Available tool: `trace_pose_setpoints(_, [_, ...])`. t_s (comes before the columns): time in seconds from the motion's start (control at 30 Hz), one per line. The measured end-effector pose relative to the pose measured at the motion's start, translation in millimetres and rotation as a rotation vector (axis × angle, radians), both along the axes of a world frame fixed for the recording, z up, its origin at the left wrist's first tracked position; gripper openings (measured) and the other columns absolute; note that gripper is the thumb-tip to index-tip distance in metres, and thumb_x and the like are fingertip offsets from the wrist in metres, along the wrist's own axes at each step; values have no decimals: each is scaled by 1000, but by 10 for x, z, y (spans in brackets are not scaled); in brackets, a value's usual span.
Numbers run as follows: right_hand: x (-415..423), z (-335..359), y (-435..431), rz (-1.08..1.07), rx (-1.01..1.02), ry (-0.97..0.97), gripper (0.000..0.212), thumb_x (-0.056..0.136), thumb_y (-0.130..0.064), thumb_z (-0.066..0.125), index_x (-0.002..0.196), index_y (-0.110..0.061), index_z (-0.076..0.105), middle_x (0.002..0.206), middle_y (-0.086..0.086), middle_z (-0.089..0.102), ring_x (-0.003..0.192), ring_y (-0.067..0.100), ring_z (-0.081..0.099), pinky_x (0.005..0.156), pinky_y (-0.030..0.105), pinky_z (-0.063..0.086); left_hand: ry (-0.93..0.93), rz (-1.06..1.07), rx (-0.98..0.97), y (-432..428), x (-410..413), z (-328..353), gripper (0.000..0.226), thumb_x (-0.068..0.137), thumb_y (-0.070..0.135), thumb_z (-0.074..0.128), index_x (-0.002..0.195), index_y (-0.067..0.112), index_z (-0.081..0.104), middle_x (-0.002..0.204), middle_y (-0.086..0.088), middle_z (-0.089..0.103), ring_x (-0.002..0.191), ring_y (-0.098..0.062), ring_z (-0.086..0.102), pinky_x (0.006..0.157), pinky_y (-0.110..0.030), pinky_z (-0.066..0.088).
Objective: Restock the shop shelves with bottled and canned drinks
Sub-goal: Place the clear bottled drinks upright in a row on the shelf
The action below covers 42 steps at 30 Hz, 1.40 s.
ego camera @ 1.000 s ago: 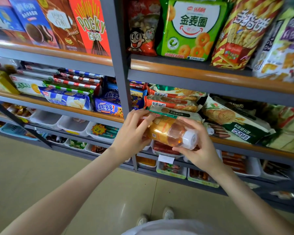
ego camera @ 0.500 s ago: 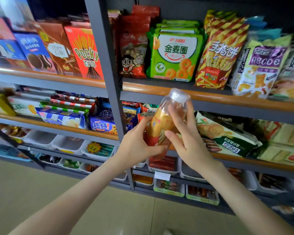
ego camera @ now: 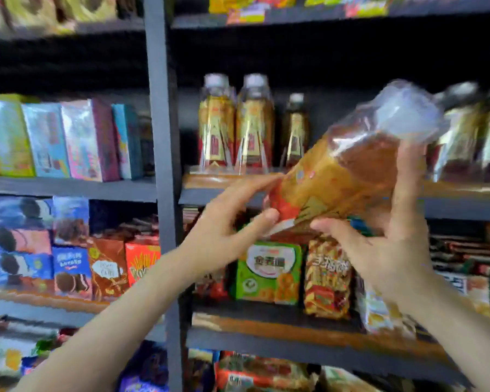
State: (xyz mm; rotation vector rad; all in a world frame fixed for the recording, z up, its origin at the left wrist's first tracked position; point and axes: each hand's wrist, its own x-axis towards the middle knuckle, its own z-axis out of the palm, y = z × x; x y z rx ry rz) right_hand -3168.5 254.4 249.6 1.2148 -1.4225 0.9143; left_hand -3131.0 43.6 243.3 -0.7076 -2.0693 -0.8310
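A tea bottle (ego camera: 348,162) with a gold and red label and a pale cap is held tilted, its cap pointing up and to the right. My right hand (ego camera: 391,241) grips its body from below and behind. My left hand (ego camera: 227,219) pinches the bottle's bottom end with thumb and fingers. Just behind the bottle runs the drinks shelf (ego camera: 224,182), where matching bottles (ego camera: 238,123) stand upright on the left and more bottles (ego camera: 475,131) stand on the right. The picture is blurred by motion.
A grey upright post (ego camera: 161,165) divides the shelving. Snack boxes (ego camera: 63,140) fill the shelf left of it. Below the drinks shelf stand a green snack bag (ego camera: 266,273) and a striped bag (ego camera: 327,278). Biscuit boxes (ego camera: 68,264) sit lower left.
The view has swung upward to a higher shelf holding bottles. Both hands have raised the bottle to that shelf's level, and its cap has tipped to the right.
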Motion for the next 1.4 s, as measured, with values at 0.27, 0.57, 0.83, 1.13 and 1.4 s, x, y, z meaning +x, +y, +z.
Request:
trace_pose_setpoints(0.27, [-501, 865, 72, -149, 30, 112, 96, 85, -26, 68, 138, -67, 0, 151, -26, 0, 140, -15, 3, 103, 45, 42, 463, 641, -281, -216, -744, 695, 55, 89, 32, 46, 140, 12, 49, 151, -18, 36, 136, -37, 34, 114, -44, 23])
trace_pose_setpoints(0.57, [-919, 1222, -195, -213, 287, -342, 94, 89, -13, 67, 141, -63, 7, 155, -22, 5, 130, -5, 26, 101, 29, 40, 303, 834, -485, -370, -1091, 784, 70, 93, 58, 18, 153, 23, 18, 161, -14, 8, 148, -30, 4, 115, -51, -8])
trace_pose_setpoints(0.83, [-1577, 1302, -609, -328, 379, -612, 100, 86, -15, 71, 148, -53, 2, 161, 9, 11, 143, 32, 25, 107, 44, 40, 403, 819, -470, -435, -1170, 731, 64, 95, 50, 28, 152, 21, 28, 156, -11, 28, 144, -31, 27, 115, -53, 4])
trace_pose_setpoints(1.13, [-1720, 1390, -705, -519, 580, -691, 104, 94, -22, 61, 140, -57, -25, 160, 6, -23, 143, 34, 25, 102, 41, 43, 404, 818, -434, -370, -1128, 753, 63, 92, 48, 34, 146, 17, 41, 152, -13, 37, 142, -31, 32, 116, -52, 8])
trace_pose_setpoints(1.4, [-1797, 1281, 128, -953, 566, -575, 94, 96, -32, 57, 148, -44, -20, 158, 4, -26, 149, 29, -8, 117, 49, 15, 441, 716, -399, 474, -1185, 877, 55, 88, 41, 35, 127, 11, 59, 141, -17, 49, 131, -34, 45, 110, -58, 26])
